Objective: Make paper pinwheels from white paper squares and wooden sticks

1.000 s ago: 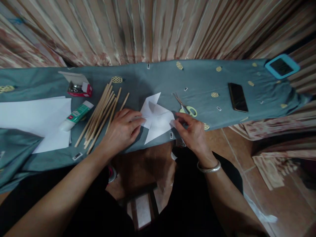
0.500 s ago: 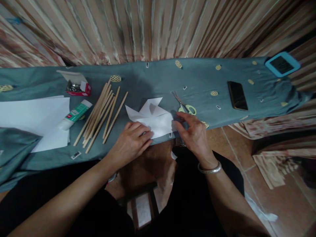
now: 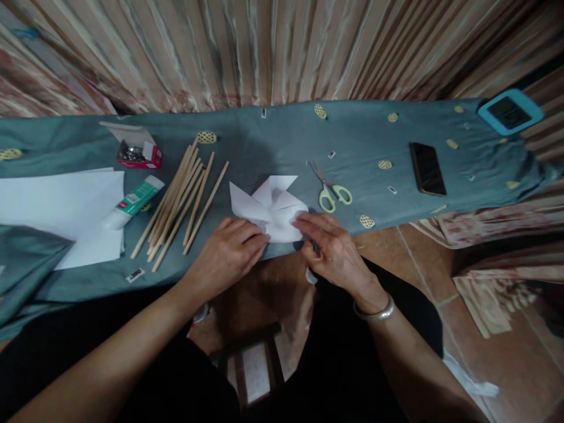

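Note:
A white paper pinwheel [image 3: 279, 214] lies near the front edge of the cloth-covered table, its pointed blades folded toward the middle. My left hand [image 3: 233, 244] is closed on its lower left edge, fingers together. On the right edge, my right hand [image 3: 328, 244] grips the paper between thumb and fingers; the thumb is partly hidden. Just beyond my right hand, scissors [image 3: 328, 191] with light green handles lie with their blades slightly apart. Left of the pinwheel, several thin wooden sticks [image 3: 180, 202] rest in a loose bundle.
A glue stick [image 3: 134, 202] lies on white paper sheets [image 3: 66, 205] at the left. Behind it stands a red open box [image 3: 140, 155] of small metal pieces. A phone [image 3: 427, 168] and a blue-framed digital clock [image 3: 511, 111] are at the right. Curtains [image 3: 273, 53] hang behind the table.
My right hand has moved left onto the pinwheel's right edge and now grips it. The pinwheel has shifted and turned slightly. My left hand stays at the lower left edge.

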A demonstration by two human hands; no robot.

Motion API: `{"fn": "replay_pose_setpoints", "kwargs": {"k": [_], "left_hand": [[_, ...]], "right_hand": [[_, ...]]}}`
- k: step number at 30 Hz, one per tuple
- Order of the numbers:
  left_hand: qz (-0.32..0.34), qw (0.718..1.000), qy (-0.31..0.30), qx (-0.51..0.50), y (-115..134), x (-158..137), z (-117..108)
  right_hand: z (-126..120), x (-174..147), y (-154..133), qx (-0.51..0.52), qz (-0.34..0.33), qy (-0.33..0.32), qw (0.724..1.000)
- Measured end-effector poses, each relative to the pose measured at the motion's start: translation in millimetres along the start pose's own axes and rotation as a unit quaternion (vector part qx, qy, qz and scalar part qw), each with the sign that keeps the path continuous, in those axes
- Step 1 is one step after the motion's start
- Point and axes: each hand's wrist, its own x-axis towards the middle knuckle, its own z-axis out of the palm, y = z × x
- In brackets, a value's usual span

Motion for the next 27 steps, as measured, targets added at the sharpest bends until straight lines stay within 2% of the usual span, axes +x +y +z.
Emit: {"fn": "replay_pose_setpoints", "kwargs": {"k": [5,20,27], "left_hand": [[0.001,1.0,-0.006,0.017,-1,-3,-6],[-0.035,0.999,0.029,-0.026,-9,-8,-18],[-0.001,1.0,-0.022,-0.008,7,-9,-4]], "right_hand": [[1,-4,1,-0.011,-0.007,-0.039,0.999],[0,-4,3,0.004,-0.018,-0.033,0.999],[1,-4,1,0.006,-0.031,-0.033,0.999]]}}
